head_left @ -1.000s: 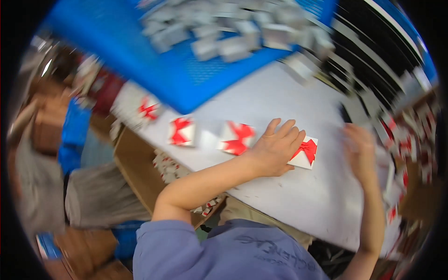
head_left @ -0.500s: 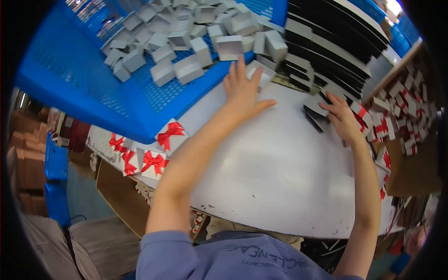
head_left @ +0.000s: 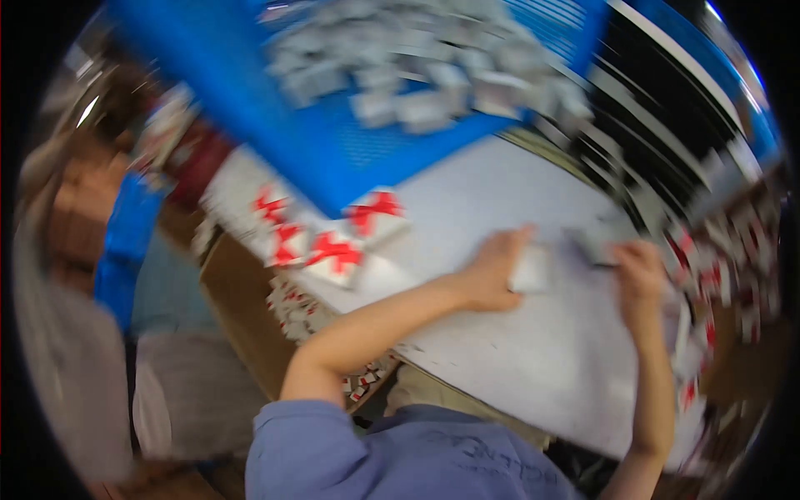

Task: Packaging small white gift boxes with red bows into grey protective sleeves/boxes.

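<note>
My left hand [head_left: 498, 271] is over the middle of the white table [head_left: 467, 350], its fingers closed around a small white open box [head_left: 531, 272]. To its right, my right hand [head_left: 640, 267] pinches the edge of a flat grey-and-black piece [head_left: 607, 242]; motion blur hides its exact shape. A gap separates the box and the piece. On the table's left part sit several small white boxes with red ribbon bows [head_left: 335, 252].
A blue plastic crate [head_left: 279, 158] holding many small white boxes [head_left: 423, 111] stands at the far side. Black-and-grey layered strips [head_left: 667, 100] are stacked at the far right. Cardboard cartons with red-and-white boxes stand at the right [head_left: 729, 358] and lower left [head_left: 237, 304].
My left hand has come back from the crate's edge toward me with a white box. My right hand now holds a flat grey-and-black piece. The whole view has shifted and blurred.
</note>
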Action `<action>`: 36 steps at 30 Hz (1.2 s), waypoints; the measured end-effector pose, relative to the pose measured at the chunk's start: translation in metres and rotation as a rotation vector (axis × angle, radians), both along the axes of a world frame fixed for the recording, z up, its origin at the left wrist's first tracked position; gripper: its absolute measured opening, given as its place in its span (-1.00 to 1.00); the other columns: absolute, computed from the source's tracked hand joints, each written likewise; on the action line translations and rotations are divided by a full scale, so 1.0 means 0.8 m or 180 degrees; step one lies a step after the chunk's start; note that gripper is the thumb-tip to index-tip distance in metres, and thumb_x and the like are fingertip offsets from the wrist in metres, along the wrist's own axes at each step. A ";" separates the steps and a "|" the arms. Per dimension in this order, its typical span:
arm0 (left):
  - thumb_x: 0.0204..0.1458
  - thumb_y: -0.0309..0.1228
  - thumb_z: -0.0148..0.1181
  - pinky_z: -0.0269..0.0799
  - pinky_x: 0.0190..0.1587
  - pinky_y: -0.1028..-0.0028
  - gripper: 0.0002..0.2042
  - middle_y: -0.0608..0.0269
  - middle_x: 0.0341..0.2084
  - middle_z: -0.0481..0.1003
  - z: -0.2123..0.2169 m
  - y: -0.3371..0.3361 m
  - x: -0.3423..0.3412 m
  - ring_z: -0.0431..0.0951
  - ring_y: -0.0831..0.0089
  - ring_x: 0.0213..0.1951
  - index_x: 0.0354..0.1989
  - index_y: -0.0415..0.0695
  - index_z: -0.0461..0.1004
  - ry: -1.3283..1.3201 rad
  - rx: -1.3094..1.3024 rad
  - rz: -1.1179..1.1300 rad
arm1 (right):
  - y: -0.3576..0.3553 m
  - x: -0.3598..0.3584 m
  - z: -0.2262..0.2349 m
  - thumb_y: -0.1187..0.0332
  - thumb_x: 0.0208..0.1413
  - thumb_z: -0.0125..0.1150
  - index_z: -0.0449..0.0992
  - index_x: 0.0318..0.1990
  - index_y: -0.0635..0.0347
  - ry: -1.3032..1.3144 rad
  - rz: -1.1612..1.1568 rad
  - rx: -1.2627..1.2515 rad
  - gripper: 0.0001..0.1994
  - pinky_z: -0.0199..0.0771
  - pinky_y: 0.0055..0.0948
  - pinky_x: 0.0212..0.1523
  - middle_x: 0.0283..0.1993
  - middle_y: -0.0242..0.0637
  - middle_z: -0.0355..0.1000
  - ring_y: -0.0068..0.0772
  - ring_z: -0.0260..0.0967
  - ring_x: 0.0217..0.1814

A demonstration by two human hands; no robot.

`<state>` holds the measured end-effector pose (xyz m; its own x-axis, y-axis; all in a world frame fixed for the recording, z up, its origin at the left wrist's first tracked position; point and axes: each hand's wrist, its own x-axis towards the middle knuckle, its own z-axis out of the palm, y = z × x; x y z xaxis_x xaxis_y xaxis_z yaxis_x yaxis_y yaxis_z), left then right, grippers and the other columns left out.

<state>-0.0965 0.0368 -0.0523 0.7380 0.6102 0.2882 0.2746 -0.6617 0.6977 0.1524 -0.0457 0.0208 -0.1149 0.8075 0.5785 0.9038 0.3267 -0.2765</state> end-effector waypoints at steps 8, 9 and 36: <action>-0.35 -0.24 0.41 0.06 0.11 0.10 -0.04 -0.04 0.13 0.14 0.019 -0.029 0.039 0.14 -0.07 0.09 0.25 -0.12 -0.08 -0.0230 0.0357 -0.1332 | -0.073 -0.032 0.000 0.43 -0.15 0.20 0.48 -0.32 0.18 -0.0136 0.0792 -0.1125 -0.83 0.34 -0.32 -0.21 -0.25 -0.31 0.39 -0.26 0.33 -0.20; -0.30 -0.30 0.38 0.06 0.10 0.13 -0.18 0.07 0.14 0.17 0.022 -0.025 0.033 0.14 -0.06 0.10 0.20 -0.06 0.06 -0.0099 0.0579 -0.1442 | -0.078 -0.010 0.000 0.42 -0.15 0.23 0.49 -0.30 0.17 0.0374 0.0708 -0.0821 -0.81 0.35 -0.31 -0.15 -0.20 -0.28 0.41 -0.22 0.34 -0.13; -0.42 -0.43 0.45 0.29 0.06 0.25 -0.12 -0.07 0.15 0.10 0.042 -0.025 0.051 0.30 0.03 0.04 0.20 -0.19 0.12 -0.0218 0.0139 -0.1723 | -0.117 -0.045 -0.029 0.29 -0.34 0.38 0.32 0.12 0.09 0.0266 0.0040 -0.1026 -0.30 0.34 -0.23 -0.09 0.12 0.12 0.14 -0.12 0.29 -0.17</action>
